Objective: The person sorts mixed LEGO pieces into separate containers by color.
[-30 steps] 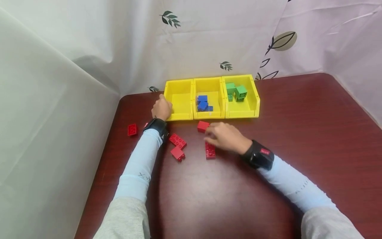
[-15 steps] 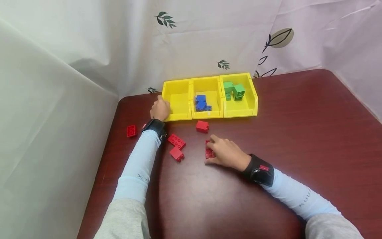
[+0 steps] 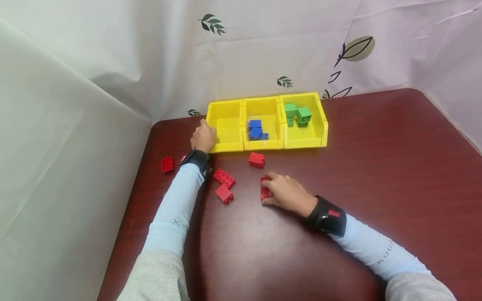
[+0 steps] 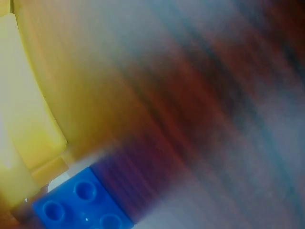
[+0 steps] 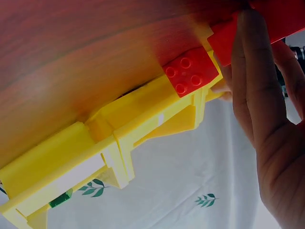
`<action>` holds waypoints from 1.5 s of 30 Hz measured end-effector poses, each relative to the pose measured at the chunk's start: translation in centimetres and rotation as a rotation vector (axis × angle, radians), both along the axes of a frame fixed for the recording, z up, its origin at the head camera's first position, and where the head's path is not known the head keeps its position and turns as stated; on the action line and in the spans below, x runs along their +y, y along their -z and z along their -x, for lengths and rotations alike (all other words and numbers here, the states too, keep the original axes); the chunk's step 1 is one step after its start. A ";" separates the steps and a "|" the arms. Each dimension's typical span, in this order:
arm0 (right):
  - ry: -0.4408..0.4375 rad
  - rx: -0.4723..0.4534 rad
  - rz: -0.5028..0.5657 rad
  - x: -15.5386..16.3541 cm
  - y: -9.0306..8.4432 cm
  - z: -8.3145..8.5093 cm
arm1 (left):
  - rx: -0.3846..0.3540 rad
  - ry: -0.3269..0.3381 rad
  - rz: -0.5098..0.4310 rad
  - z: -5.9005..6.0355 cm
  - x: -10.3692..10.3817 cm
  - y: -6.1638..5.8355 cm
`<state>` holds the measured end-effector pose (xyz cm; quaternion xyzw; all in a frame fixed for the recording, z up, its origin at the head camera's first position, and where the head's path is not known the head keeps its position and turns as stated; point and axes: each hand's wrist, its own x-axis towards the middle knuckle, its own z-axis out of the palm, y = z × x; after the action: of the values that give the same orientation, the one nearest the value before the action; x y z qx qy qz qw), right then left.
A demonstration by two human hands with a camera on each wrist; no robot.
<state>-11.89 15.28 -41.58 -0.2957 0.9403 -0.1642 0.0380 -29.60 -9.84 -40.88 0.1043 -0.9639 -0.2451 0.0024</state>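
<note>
Right hand (image 3: 287,193) grip clenched on red brick (image 3: 265,193), left hand (image 3: 203,137) grasping yellow bin (image 3: 225,146), wrist view blurred

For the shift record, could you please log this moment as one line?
right hand grips red brick | left hand holds left yellow bin | table

Little can be read. The left sleeve (image 3: 174,211) carries small dark letters near the forearm, of which only "A X" can be made out. The right sleeve (image 3: 376,251) bears small grey letters, too faint to read for certain. The black wrist strap (image 3: 326,214) on the right arm has a small red tag with white lettering, too tiny to read
</note>
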 end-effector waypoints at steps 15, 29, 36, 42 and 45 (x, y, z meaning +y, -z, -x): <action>-0.036 0.088 0.077 -0.5 -0.7 1.4 | -0.017 0.003 0.013 0.2 -0.1 0.1; 0.009 0.019 0.026 -7.9 -8.9 11.0 | -0.046 -0.005 -0.026 0.3 -0.4 0.1; 0.046 0.027 -0.072 -10.3 -7.6 14.8 | -0.026 0.003 -0.024 0.1 -0.1 0.2; 0.053 0.091 -0.146 -11.4 -6.1 16.6 | -0.017 -0.005 -0.012 -0.1 -0.1 0.2; 0.079 0.099 -0.175 -11.6 -5.6 17.1 | -0.006 -0.003 -0.006 0.1 -0.1 0.1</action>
<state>-29.03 3.64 -35.96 -0.2617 0.9627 -0.0678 0.0105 -29.65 -9.96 -40.96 0.1066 -0.9629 -0.2477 -0.0005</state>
